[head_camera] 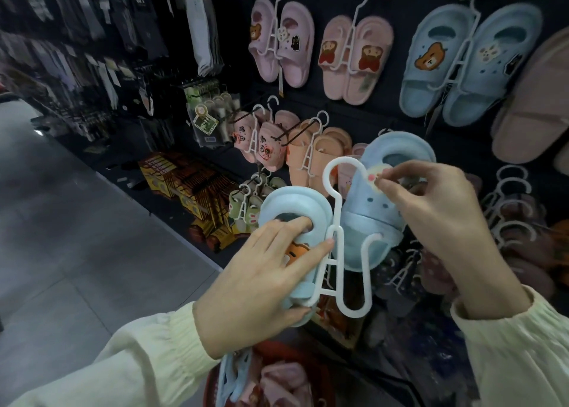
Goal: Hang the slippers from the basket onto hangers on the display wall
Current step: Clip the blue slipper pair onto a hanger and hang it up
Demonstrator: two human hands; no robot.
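Dark display wall [385,111] fills the far side of the shop, and many pairs of slippers hang on it from white hangers, among them a blue pair [462,65] at the upper right. In front of this wall the person holds a white hanger [338,219] which already carries two blue slippers. The left hand [264,271] has a closed grip: its fingers curl into the opening of the left slipper [277,200], and the thumb presses against the stem of the hanger. The right hand [443,215] does not hold the hanger; its fingertips pinch a small round charm [377,175] on top of the right slipper [366,219]. The long axis of the hanger runs from near to far, with its hook at the far end, toward the wall and apart from it. I judge that the left hand, which is at the stem, must carry the hook to a peg, after the right hand finishes with the charm. Near the bottom edge, a red basket [211,382] holds more slippers.
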